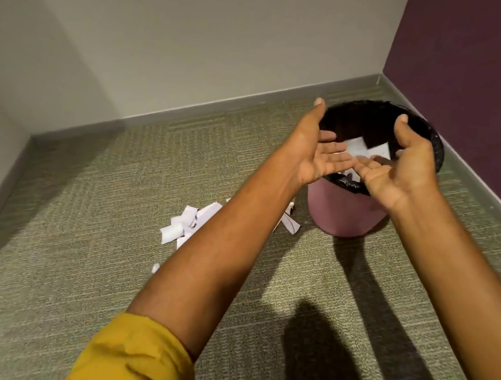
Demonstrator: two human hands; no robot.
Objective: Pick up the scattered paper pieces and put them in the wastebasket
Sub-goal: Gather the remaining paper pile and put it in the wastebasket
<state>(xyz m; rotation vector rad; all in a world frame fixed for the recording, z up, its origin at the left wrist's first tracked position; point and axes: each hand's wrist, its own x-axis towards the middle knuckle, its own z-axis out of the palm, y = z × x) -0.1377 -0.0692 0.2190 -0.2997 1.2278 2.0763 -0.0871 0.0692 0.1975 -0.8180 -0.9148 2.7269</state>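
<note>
Carpet: paper pieces between hands, at wastebasket mouth.

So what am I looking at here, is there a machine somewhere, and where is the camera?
No machine: these are a person's two bare hands, filmed by one camera worn on the head, looking forward and down. The left hand and right hand are both open, palms facing, above a pink wastebasket with a dark liner. Neither has a grip on anything. Some white pieces show in its opening. More paper pieces lie on the carpet beside it.
</note>
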